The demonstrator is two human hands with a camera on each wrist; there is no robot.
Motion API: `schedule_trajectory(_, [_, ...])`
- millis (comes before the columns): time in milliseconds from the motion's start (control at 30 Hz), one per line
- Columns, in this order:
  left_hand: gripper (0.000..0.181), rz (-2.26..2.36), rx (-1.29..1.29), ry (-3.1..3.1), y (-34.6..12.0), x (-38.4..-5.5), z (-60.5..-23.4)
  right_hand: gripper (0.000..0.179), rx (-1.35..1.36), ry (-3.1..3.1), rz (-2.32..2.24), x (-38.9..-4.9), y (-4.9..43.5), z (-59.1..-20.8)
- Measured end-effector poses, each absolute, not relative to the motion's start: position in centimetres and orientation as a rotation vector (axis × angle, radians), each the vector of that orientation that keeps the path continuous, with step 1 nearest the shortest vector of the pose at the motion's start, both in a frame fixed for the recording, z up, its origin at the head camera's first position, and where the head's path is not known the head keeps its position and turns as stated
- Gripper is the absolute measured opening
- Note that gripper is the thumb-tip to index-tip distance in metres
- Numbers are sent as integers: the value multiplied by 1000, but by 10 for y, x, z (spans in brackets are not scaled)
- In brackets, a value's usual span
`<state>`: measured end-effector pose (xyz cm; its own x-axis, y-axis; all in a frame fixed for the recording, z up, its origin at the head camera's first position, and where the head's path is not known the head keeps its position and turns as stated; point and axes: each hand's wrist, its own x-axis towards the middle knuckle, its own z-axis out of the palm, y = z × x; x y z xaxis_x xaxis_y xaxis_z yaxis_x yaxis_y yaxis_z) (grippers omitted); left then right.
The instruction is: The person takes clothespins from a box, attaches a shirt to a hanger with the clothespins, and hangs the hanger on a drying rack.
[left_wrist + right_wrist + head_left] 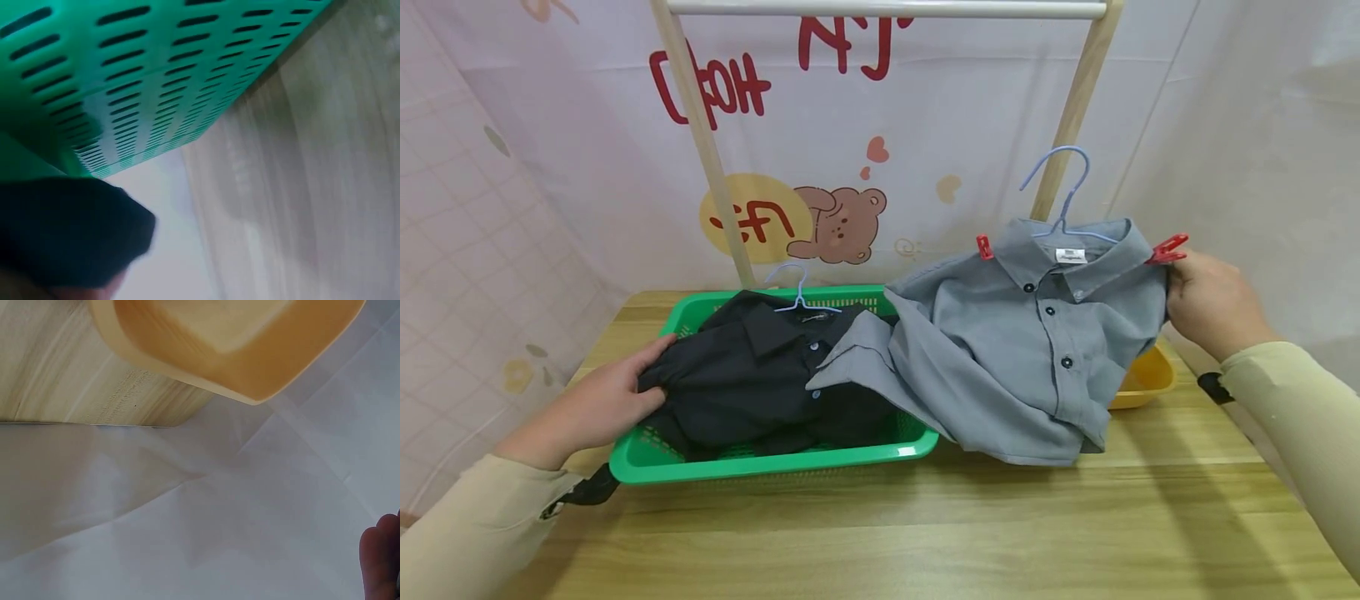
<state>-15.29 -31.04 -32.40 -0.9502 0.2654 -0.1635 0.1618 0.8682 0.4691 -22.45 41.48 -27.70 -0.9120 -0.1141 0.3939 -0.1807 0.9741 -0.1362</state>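
My left hand (598,402) pinches the left side of a black shirt (730,392) lying in a green basket (775,466). A light blue hanger (801,302) shows at that shirt's collar. To the right, my right hand (1213,302) grips the shoulder of a grey shirt (977,358), which hangs partly over the basket's right side. A blue hanger (1063,218) sits in its collar, hook upward. One red clothespin (1167,250) is beside my right fingers; another red clothespin (984,247) is at the opposite shoulder. Dark cloth (75,231) fills the left wrist view's lower left.
A wooden rack with a white rail (887,9) stands behind the basket. Behind the grey shirt, a yellow bin (1150,379) is partly hidden on the wooden table (880,533). A printed curtain (955,108) hangs at the back.
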Motion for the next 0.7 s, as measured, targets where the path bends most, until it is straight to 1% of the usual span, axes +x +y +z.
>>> schedule_trajectory(400, [81, 466, 259, 2813, -311, -154, -318, 26, 177, -2745, 244, -226, 419, -281])
schedule_trajectory(700, [82, 405, 257, 2810, -323, -153, -315, 27, 125, -2777, 255, -226, 423, -280])
